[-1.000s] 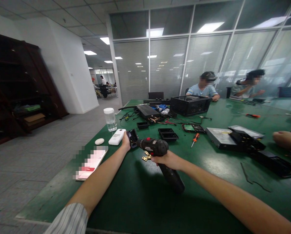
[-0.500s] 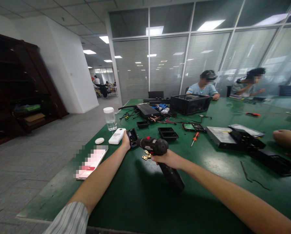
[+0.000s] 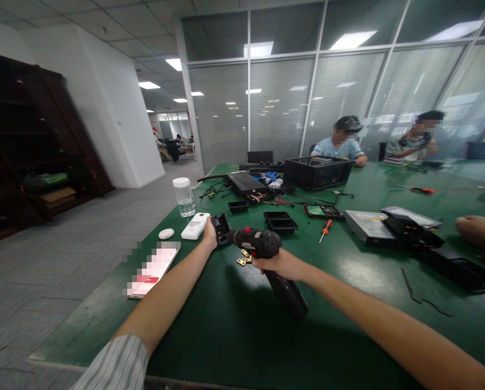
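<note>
My left hand [image 3: 211, 234] is closed on a small black plastic housing [image 3: 221, 227], tilted up off the green table with its open side toward the drill. In my right hand [image 3: 280, 265] is a black cordless drill [image 3: 258, 242], gripped by the handle, its chuck pointing left at the housing. Whether the bit touches the housing is too small to make out. Several small brass-coloured plates [image 3: 243, 258] lie on the table just below the drill's body, partly hidden by it.
Left of the hands are a white device [image 3: 195, 226], a white oval case [image 3: 166, 233], a phone [image 3: 155, 271] and a clear jar [image 3: 183, 197]. Beyond lie black trays [image 3: 280, 222], an orange screwdriver [image 3: 325, 231] and a black metal frame [image 3: 318, 174]. Another person's hand [image 3: 476, 230] rests at right.
My hands, the housing and the drill hold nearly the same position. Across the table, the person at far right has shifted their head and hands slightly.
</note>
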`<state>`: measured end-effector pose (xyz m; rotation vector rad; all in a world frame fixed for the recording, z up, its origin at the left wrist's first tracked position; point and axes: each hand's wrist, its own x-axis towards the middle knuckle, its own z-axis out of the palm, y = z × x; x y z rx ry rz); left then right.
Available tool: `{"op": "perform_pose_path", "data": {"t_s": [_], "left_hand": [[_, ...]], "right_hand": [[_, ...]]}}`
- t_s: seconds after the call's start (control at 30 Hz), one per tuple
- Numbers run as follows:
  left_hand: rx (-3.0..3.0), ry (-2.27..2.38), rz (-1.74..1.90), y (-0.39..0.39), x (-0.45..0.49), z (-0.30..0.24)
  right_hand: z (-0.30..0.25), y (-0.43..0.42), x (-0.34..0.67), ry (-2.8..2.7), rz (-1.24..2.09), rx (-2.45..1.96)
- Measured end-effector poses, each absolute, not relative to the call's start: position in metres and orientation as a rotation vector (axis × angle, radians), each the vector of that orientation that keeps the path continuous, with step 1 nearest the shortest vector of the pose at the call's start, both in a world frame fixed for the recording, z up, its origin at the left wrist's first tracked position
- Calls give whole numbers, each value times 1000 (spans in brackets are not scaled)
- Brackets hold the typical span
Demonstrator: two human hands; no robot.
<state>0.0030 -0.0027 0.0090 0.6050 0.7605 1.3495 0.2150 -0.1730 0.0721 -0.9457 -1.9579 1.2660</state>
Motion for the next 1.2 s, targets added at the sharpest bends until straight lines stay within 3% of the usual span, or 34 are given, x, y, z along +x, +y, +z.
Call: {"op": "perform_pose_path", "data": {"t_s": [1.2], "left_hand": [[564,728,1329,-3,2,10]], "right_hand": [[73,-175,215,-1935,1286,-979]]}}
